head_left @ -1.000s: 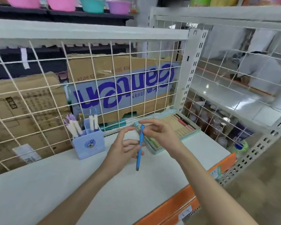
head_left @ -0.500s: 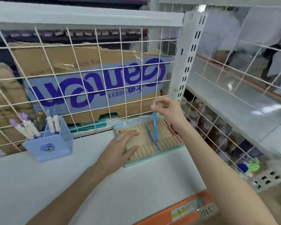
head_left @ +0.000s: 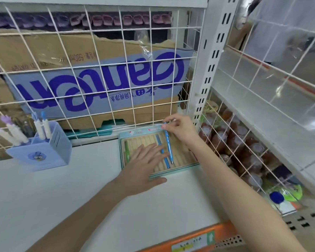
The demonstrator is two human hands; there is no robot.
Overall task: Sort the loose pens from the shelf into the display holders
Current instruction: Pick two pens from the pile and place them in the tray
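Observation:
A flat display tray [head_left: 173, 172] with a teal rim and tan ribbed slots lies on the white shelf against the wire grid. My right hand [head_left: 180, 127] pinches the top end of a blue pen [head_left: 168, 142] and holds it lengthwise over a slot on the tray's right side. A second blue pen [head_left: 162, 151] lies in the slot just to its left, and a green pen [head_left: 127, 151] sits at the tray's left edge. My left hand [head_left: 144, 164] rests flat on the tray with straight, spread fingers. A lavender pen cup [head_left: 42, 153] with several pens stands at the left.
A white wire grid [head_left: 98, 79] backs the shelf, with cardboard boxes [head_left: 98, 84] behind it. A white upright post [head_left: 207, 60] stands right of the tray. Beyond a side grid are brown bottles [head_left: 231, 142]. An orange price strip [head_left: 189, 239] lines the shelf's front edge.
My right hand has carried the blue pen from mid-air above the shelf to the tray and lowered it toward a slot. My left hand let go of the pen and settled flat on the tray.

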